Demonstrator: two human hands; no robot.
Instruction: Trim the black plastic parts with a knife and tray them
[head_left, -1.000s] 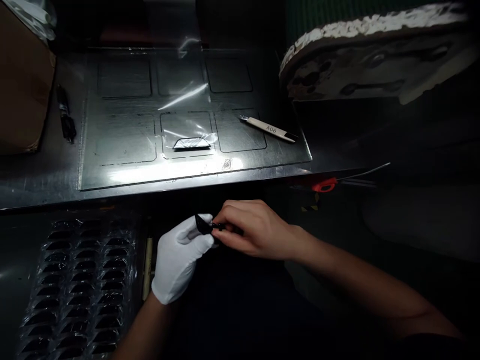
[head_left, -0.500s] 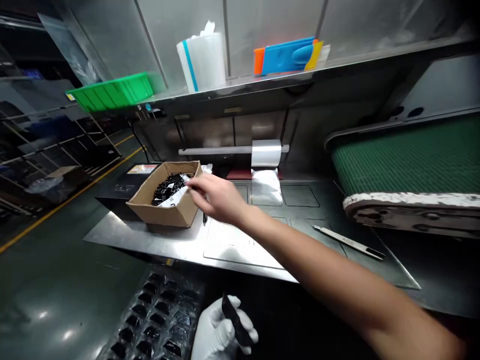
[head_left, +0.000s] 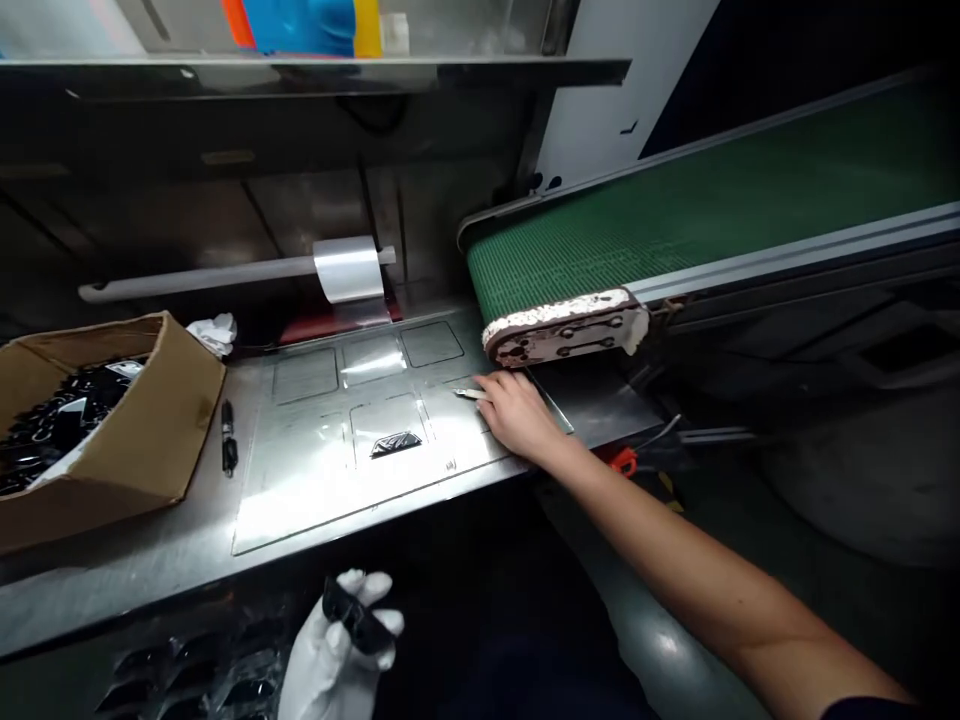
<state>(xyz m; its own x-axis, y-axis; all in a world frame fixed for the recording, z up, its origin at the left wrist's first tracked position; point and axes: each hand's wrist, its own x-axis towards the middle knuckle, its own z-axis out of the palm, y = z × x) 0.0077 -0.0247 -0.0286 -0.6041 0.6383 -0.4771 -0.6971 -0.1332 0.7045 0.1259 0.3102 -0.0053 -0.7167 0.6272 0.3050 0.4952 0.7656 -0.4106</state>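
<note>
My left hand (head_left: 334,650), in a white glove, is closed around a small black glossy plastic part (head_left: 356,618) below the table's front edge. My bare right hand (head_left: 517,412) rests at the right of the table with its fingers over a slim white pen-like tool (head_left: 471,394). Only the tool's pointed metal tip and a short bit of the shaft show; the rest is under the hand. A second black plastic part (head_left: 396,444) lies on the clear marked sheet (head_left: 300,480), left of that hand.
A cardboard box (head_left: 161,420) of black parts stands at the left, with a black marker (head_left: 228,440) beside it. Behind are a film roll (head_left: 349,270) on a rod and a shelf (head_left: 300,75). The green conveyor (head_left: 570,250) ends just above my right hand. A tray of black parts (head_left: 187,670) sits lower left.
My right hand has moved from the cardboard box across to the white tool at the right. The view has turned right. A black part now shows on the sheet. My left hand still holds its part.
</note>
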